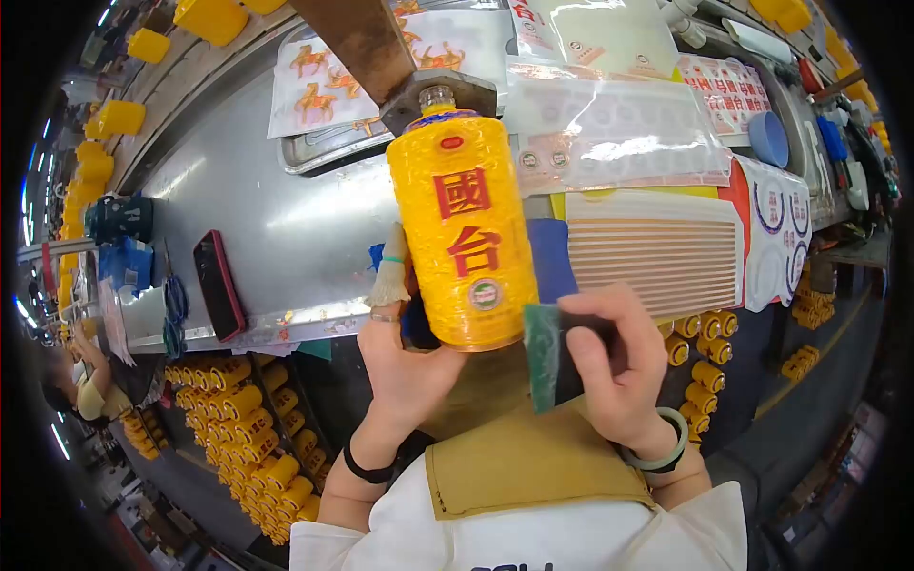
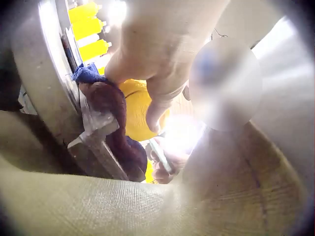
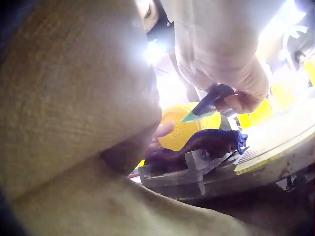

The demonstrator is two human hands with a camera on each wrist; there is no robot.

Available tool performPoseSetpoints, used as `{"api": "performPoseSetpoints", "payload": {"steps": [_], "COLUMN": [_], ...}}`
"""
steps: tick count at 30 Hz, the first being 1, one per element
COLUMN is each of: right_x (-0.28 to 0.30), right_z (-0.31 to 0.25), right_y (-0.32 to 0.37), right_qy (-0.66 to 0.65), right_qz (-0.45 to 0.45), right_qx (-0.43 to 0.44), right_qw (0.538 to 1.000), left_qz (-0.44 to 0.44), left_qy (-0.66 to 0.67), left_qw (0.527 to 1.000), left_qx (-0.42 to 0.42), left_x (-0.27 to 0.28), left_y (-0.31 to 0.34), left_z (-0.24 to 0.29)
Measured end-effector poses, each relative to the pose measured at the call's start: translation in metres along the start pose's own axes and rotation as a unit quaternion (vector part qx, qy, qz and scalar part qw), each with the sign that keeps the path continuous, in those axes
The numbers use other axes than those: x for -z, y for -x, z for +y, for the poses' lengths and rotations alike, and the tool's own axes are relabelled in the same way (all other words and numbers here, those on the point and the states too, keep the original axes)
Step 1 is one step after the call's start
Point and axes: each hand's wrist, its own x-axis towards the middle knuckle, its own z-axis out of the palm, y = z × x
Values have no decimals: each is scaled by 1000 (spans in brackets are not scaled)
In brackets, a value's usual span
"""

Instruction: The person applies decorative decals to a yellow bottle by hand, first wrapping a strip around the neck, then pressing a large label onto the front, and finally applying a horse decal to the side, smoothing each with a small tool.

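Note:
A yellow bottle [image 1: 464, 228] with red characters and a small round label lies with its clear neck against a metal block and its base toward the person. The left hand [image 1: 407, 373] grips the bottle's lower left side and base; a pale brush [image 1: 388, 276] stands beside that hand. Between thumb and fingers the right hand [image 1: 624, 366] pinches a dark scraper with a green edge [image 1: 543, 357], close to the bottle's lower right side. In the right wrist view the green tip [image 3: 193, 117] is in front of the bottle's base [image 3: 179, 129], and whether they touch cannot be told.
A phone [image 1: 220, 285] and scissors [image 1: 174, 314] lie at the left of the metal table [image 1: 286, 214]. Decal sheets [image 1: 619, 124], a striped sheet [image 1: 657, 252] and a blue bowl [image 1: 768, 139] are on the right. Many yellow bottles [image 1: 248, 419] stand below the table's edge.

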Motion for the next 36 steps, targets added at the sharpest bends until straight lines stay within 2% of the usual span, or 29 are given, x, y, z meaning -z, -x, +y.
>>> {"api": "performPoseSetpoints", "payload": {"steps": [1, 3, 4, 5, 7, 9, 17, 22, 27, 29, 30, 31, 33, 35, 36], "right_x": [-1, -2, 1, 3, 6, 3, -6, -15, -10, -4, 1, 2, 3, 4, 4], "right_z": [4, 17, 21, 20, 10, 3, -10, -21, -8, 5, 5, 8, 11, 9, 8], "right_y": [0, -4, -5, -2, 3, 2, -5, -7, -3, 2, 1, 2, 1, -1, -2], "right_qy": [-2, 84, 76, 44, 41, 61, 73, 65, 77, 92, 95, 45, 9, 10, 11], "right_qz": [-1, 24, 44, 61, 41, 6, -7, -20, -8, 34, 25, 36, 47, 44, 43], "right_qx": [-1, -50, -54, -79, -22, 33, 59, 43, 46, -23, -43, -79, -77, -73, -69], "right_qw": [1000, 995, 995, 994, 998, 998, 996, 997, 996, 995, 994, 995, 996, 996, 997], "left_qz": [0, 49, 60, 61, 67, 70, 50, 63, 50, 27, 30, 3, -22, -96, -96], "left_qy": [-2, -80, -100, -100, -94, -88, -119, -110, -120, -100, -100, -59, -18, 188, 187], "left_qw": [1000, 993, 987, 987, 985, 985, 981, 983, 984, 989, 989, 993, 996, 977, 977], "left_qx": [1, -76, -112, -111, -129, -132, -141, -134, -122, -108, -107, -98, -89, -32, -33], "left_x": [0, 0, 0, -1, -2, -6, -4, -5, -1, 2, 3, 3, 3, -1, -4], "left_y": [1, 1, 1, 0, -1, -2, -1, 1, 2, 3, 1, -2, -4, -1, -2], "left_z": [2, 6, 8, 10, 12, 11, 18, 20, 14, 7, 9, 15, 22, 28, 32]}}
